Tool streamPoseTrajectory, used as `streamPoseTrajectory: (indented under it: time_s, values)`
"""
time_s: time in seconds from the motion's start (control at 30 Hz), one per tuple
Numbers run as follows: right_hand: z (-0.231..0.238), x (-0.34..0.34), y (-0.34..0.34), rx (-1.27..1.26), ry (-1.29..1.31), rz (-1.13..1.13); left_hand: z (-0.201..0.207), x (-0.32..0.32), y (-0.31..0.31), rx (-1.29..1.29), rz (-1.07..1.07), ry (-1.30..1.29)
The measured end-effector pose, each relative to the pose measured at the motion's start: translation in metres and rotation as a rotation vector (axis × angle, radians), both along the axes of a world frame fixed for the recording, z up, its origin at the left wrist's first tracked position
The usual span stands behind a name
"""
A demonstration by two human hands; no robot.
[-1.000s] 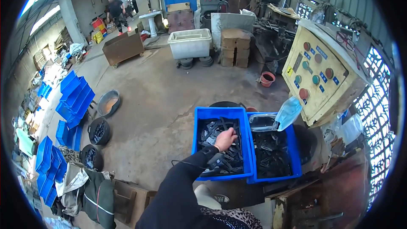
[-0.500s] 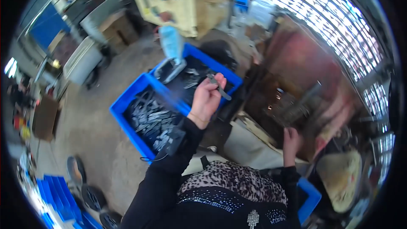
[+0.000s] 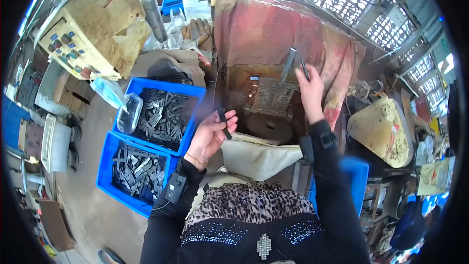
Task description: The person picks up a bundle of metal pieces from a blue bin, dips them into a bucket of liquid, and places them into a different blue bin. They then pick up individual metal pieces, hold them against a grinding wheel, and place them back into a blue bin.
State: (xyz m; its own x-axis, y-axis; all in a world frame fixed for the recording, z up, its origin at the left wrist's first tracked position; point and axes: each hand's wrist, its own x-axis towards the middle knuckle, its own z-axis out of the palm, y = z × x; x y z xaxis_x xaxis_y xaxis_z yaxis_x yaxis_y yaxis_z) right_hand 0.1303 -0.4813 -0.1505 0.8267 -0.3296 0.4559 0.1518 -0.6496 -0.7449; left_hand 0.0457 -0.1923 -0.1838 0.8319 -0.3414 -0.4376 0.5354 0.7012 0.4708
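Note:
My left hand (image 3: 206, 138) is palm up at the front left of a rusty machine bay, its fingers closed on a dark flat metal strip (image 3: 224, 124). Higher up on the right, my right hand (image 3: 311, 93) pinches a thin dark metal piece (image 3: 305, 69) above the bay's right part. Beside that piece, a grey metal pipe (image 3: 288, 66) slants down into the bay. Within the bay stand a pitted metal block (image 3: 274, 97) and, lower, a round disc with a central hole (image 3: 268, 128).
Two blue bins (image 3: 188, 139) full of dark metal strips stand on the left, a clear plastic box (image 3: 130, 113) on the rear one's edge. A stained red cloth (image 3: 273, 32) drapes over the machine. A cream control box (image 3: 93, 29) stands far left, a yellowish panel (image 3: 383, 129) at right.
The view has turned right, toward the machine. My left hand has moved with its strip from over the bins to the bay's front. My right hand has risen from the bay's front edge.

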Motion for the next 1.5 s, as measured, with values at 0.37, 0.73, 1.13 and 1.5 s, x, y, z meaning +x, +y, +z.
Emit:
streamPoseTrajectory:
  time_s: [0.37,0.73,1.13,1.5]
  values:
    - [0.018,0.071,0.002,-0.233,0.09,-0.045,0.076,-0.026,-0.001,0.302,-0.074,-0.598]
    - [0.018,0.079,-0.006,-0.248,0.113,-0.045,0.197,-0.027,-0.063,-0.545,-0.669,-1.206]
    - [0.014,0.077,-0.008,-0.263,0.133,-0.028,0.191,-0.059,-0.081,-0.73,-0.163,-1.178]
    - [0.018,0.08,-0.007,-0.259,0.179,-0.038,0.084,0.01,-0.028,0.827,-0.333,-0.877]
